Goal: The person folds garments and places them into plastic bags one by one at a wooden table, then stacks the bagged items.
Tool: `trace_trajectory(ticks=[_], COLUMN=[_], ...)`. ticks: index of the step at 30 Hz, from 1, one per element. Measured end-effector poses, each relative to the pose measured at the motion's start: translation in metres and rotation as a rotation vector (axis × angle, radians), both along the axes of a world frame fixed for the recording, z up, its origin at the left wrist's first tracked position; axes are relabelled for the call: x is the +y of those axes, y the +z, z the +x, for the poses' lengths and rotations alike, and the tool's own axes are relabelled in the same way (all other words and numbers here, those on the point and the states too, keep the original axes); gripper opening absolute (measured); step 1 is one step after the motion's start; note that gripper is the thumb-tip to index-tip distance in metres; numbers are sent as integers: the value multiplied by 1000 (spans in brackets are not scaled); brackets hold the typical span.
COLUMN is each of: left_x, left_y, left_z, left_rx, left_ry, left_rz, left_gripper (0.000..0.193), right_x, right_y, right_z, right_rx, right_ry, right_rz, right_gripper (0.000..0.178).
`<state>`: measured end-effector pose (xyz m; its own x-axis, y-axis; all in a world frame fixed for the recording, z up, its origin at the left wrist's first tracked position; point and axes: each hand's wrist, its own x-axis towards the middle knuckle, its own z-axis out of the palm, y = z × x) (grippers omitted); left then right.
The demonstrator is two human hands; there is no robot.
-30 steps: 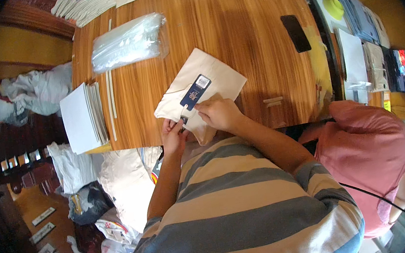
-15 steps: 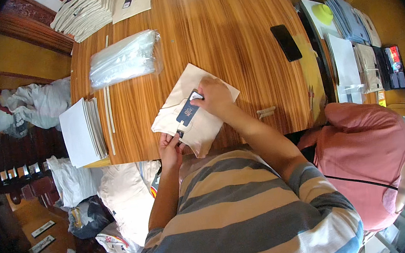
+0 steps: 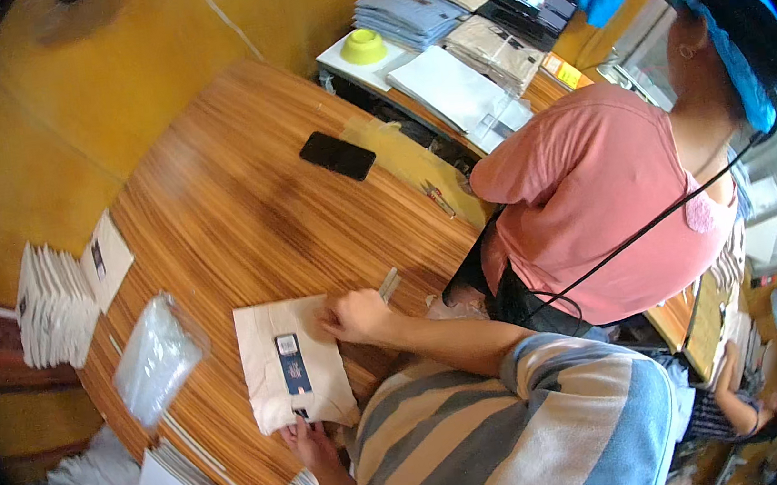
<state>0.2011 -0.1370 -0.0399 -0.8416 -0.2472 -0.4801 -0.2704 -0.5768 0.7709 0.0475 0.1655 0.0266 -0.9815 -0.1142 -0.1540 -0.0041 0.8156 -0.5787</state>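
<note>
A beige paper bag [image 3: 262, 353] with a small blue label [image 3: 292, 364] lies flat on the wooden table [image 3: 241, 211] near its front edge. My left hand [image 3: 307, 438] pinches the bag's near edge, just below the label. My right hand [image 3: 354, 315] grips the bag's right edge with curled fingers. A small pale strip [image 3: 388, 284] lies on the table just beyond my right hand.
A clear plastic bag [image 3: 157, 355] and stacks of white packets [image 3: 51, 305] lie to the left, with more sheets [image 3: 185, 476] at the table's corner. A black phone [image 3: 337, 155] lies farther back. A person in a pink shirt [image 3: 593, 190] sits close on the right.
My head has turned, so the view has swung toward the person on the right. My right hand has slid off the blue label to the bag's right edge. My left hand stays on the near edge.
</note>
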Motion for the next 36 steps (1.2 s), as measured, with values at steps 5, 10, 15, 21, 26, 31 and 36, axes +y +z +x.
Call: trace_trajectory(ticks=[5,10,15,21,26,31,36], left_x=[-4,-131,-131,-115,-93,-68,-46], left_y=[27,46,35,44,46,47,47], left_z=[1,23,-32,-36,-19,-5,-16], left_rx=[-100,-344,-53,-213,-284,-319,-292], left_ry=[-109,-367,-423,-600,-735,-744,-789], left_rz=[-124,-731,-750,-643,-573,-393,-516], left_gripper=[49,31,30,17,18,33,39], right_x=[24,10,1,-6,-9,2,5], right_y=[3,-32,-30,-36,-43,-2,-16], right_z=[34,48,41,26,-1,-18,-10], right_rx=[-214,-115,-177,-136,-97,-168,-179], right_ry=[-1,13,61,69,84,99,158], right_rz=[-158,-222,-334,-380,-301,-249,-196], right_gripper=[62,49,42,40,40,41,40])
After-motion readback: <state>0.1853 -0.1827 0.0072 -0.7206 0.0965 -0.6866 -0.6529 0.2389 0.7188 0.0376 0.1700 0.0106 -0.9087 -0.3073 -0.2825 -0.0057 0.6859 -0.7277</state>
